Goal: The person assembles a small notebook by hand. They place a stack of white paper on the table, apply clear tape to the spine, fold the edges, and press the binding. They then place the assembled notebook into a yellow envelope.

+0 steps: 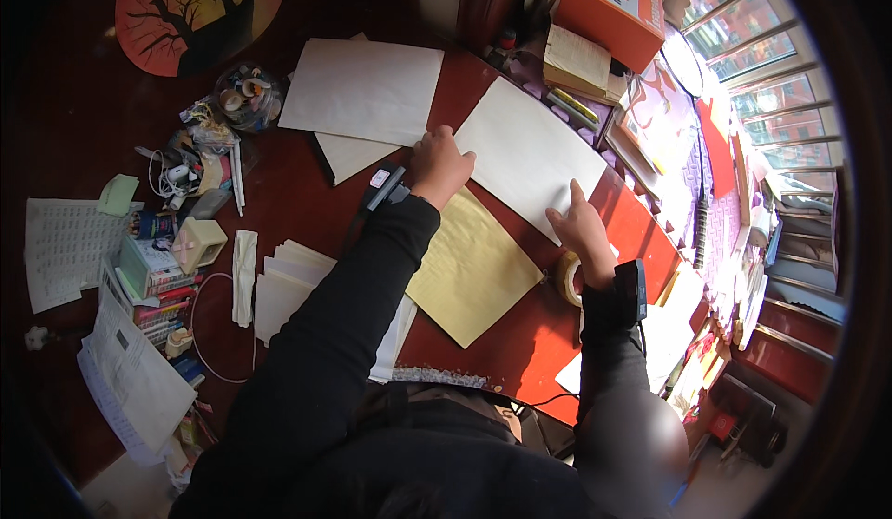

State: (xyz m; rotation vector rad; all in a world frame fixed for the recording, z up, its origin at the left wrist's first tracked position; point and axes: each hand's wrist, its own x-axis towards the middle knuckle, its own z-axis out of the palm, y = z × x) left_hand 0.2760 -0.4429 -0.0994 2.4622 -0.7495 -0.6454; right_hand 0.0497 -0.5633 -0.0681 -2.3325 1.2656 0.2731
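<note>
A white sheet of paper [530, 157] lies tilted on the red-brown table between my two hands. My left hand [443, 166] is closed at its left corner, fingers curled and their tips hidden. At the sheet's lower right edge, my right hand [587, 231] has thumb and forefinger stretched apart, lying on the paper. Nearer to me is a yellowish sheet [474, 273], its upper part beneath the white one. Beyond my left hand, more white sheets [362, 91] lie over a dark-edged item. A roll of tape [569, 279] stands by my right wrist.
To the left are a jar of small items [248, 96], a tangle of cables and trinkets [190, 166], books with a small box [197, 245], and loose papers [139, 380]. An orange box [613, 8] and books crowd the window side. A round painted tree picture [195, 17] lies far left.
</note>
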